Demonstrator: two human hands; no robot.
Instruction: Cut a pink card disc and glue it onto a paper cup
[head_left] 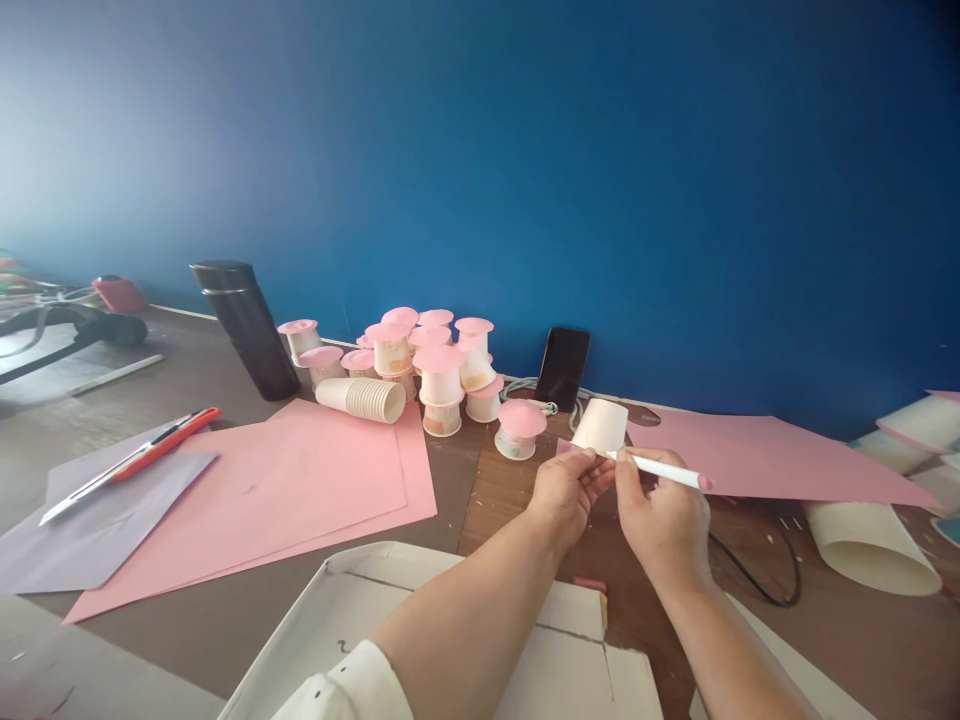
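My left hand (564, 490) pinches the lower edge of a plain white paper cup (602, 424), its fingers closed together. In my right hand (666, 520) is a white felt-tip pen (667, 470) with a pink end pointing right. The pen's tip meets the lower edge of the cup by my left fingertips; whether it touches the paper I cannot tell. Just left of the cup stands an upturned paper cup with a pink disc on top (521, 428). Behind it are several more such cups (439, 372), some stacked.
Nested paper cups (360, 398) lie beside pink paper sheets (300, 480). A red utility knife (135, 460) rests on grey paper. A black flask (251, 335) and a phone (564, 366) stand by the blue wall. More pink paper (765, 455) lies right; cardboard (360, 600) lies in front.
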